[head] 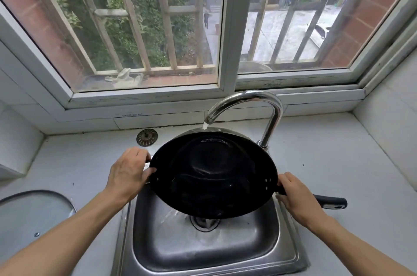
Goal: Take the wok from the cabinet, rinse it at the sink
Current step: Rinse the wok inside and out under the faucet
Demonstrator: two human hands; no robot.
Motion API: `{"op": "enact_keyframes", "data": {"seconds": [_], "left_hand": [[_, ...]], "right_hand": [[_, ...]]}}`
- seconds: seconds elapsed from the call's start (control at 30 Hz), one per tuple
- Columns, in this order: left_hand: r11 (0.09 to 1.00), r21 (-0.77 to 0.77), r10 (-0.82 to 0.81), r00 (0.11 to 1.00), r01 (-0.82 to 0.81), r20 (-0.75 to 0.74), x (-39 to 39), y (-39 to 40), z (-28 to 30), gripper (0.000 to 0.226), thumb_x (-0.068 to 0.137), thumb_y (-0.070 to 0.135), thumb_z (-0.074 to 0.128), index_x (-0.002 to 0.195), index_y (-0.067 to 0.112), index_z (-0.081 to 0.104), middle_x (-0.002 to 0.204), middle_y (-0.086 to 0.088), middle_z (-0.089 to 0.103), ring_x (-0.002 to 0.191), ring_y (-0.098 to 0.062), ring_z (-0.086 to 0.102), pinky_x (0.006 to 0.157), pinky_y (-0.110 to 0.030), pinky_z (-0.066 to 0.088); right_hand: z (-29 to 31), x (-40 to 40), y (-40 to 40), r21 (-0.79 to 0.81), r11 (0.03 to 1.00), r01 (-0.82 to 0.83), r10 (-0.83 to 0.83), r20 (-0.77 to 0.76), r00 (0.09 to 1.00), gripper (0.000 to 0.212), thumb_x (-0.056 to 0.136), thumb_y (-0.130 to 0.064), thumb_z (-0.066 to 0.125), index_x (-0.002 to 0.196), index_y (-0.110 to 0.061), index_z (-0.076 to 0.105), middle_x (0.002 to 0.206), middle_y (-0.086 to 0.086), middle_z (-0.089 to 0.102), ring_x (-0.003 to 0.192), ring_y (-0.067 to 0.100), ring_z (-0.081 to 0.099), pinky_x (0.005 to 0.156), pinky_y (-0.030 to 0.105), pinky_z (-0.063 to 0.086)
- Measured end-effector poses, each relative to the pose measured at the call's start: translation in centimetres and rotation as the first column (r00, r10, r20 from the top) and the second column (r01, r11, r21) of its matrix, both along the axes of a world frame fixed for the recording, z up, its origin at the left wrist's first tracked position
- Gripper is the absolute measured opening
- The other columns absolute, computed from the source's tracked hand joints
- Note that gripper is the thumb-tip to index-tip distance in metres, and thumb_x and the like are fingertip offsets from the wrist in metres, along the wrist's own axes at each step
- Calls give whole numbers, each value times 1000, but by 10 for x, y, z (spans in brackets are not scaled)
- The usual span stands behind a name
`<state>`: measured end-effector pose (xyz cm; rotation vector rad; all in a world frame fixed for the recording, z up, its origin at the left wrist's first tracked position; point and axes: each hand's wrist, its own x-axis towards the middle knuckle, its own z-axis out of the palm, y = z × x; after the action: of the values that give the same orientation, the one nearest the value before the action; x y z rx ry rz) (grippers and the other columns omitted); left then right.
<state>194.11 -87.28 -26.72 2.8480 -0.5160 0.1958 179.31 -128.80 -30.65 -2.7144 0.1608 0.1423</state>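
Now wok at frame centre, tilted over sink, tap running onto far rim. Left hand grips left rim; right hand wraps handle. Risk: wet rim slips, wok drops; steep tilt splashes counter.

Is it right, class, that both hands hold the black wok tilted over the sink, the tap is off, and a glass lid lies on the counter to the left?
Not quite: the tap is running. The head view shows water falling from its spout onto the wok. Otherwise correct: the left hand and right hand hold the wok tilted over the sink, and the glass lid lies on the counter to the left.
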Motion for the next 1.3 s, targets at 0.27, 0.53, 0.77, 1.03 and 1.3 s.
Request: {"op": "enact_keyframes", "data": {"seconds": [0.27,0.53,0.77,1.03,1.3], "left_hand": [[997,36,-75,997,74,32,9,-27,13,34,68,22,87,84,12,58,81,-3,51,78,-28,53,54,-38,46],[992,38,-121,990,118,67,17,-44,22,33,70,22,85,84,12,57,84,-3,52,83,-28,53,54,-37,45],[989,51,-144,985,139,92,22,-53,27,32,70,21,85,84,12,57,83,-4,53,82,-28,53,59,-40,48],[995,24,-101,990,99,100,14,-35,18,36,66,20,88,82,13,56,81,-2,50,78,-27,52,49,-35,45],[1000,-31,5,993,-1,115,-5,2,6,36,63,17,89,80,13,58,78,-2,51,73,-28,53,52,-34,45]], "right_hand": [[0,-18,-10,31,997,69,-69,-2,998,31,77,-5,74,95,-18,54,90,-6,49,80,16,53,73,34,47],[-1,-26,-15,43,993,109,-110,1,994,35,77,-7,75,92,-24,48,88,-11,46,81,11,49,71,30,46],[-3,-31,-15,56,989,139,-139,-10,990,39,76,-5,76,89,-26,45,87,-10,48,80,11,50,71,32,47],[3,-20,-12,46,994,97,-98,22,995,34,77,-4,74,95,-21,51,90,-7,50,82,15,52,72,33,48],[14,8,3,6,1000,17,-17,62,998,34,74,-5,76,92,-21,53,88,-9,47,82,17,51,72,37,49]]}}
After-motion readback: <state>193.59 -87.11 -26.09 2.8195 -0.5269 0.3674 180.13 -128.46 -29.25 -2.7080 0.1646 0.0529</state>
